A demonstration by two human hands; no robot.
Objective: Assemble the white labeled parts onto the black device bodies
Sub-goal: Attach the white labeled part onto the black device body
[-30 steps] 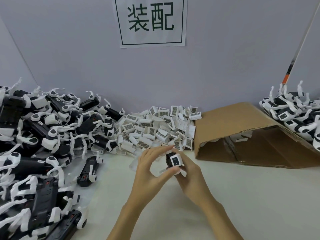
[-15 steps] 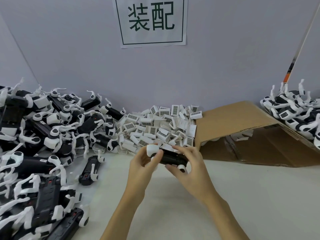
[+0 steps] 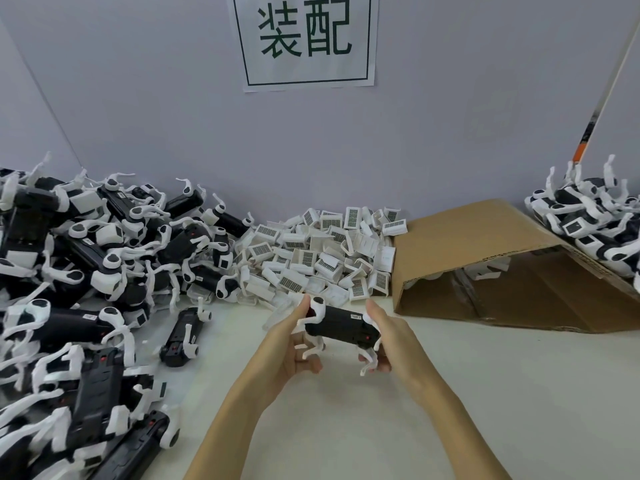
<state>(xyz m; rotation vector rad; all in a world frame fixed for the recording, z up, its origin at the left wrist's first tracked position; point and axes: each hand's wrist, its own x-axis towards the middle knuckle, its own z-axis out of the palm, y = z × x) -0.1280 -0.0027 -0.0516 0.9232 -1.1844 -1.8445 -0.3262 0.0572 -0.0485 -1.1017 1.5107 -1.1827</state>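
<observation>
Black device bodies, left heap [image 3: 79, 271]: we see a large pile at the left of the table [image 3: 485, 410], black housings tangled with white arms; most seem to lack the labeled cap, so we judge this the stock waiting to be done.
Loose body [image 3: 181, 336]: one lies alone on the table just right of the heap, untouched.
Left hand [image 3: 294, 344]: we grip the left end of the device in hand, thumb up against its white round end, fingers curled below.
Device in hand [image 3: 341, 327]: held level above the table between both hands, near the middle; whether its white labeled part is seated we cannot tell from this side.
White labeled parts [image 3: 322, 258]: a big mound against the wall behind our hands, many barcoded pieces left.
Right hand [image 3: 388, 337]: we clasp the right end, thumb on top, fingers wrapped under.
Cardboard box [image 3: 485, 258]: lies on its side at right, a few white parts inside.
Finished pile [image 3: 588, 223]: far right, a smaller heap showing labeled caps fitted; we judge the job well short of half done.
</observation>
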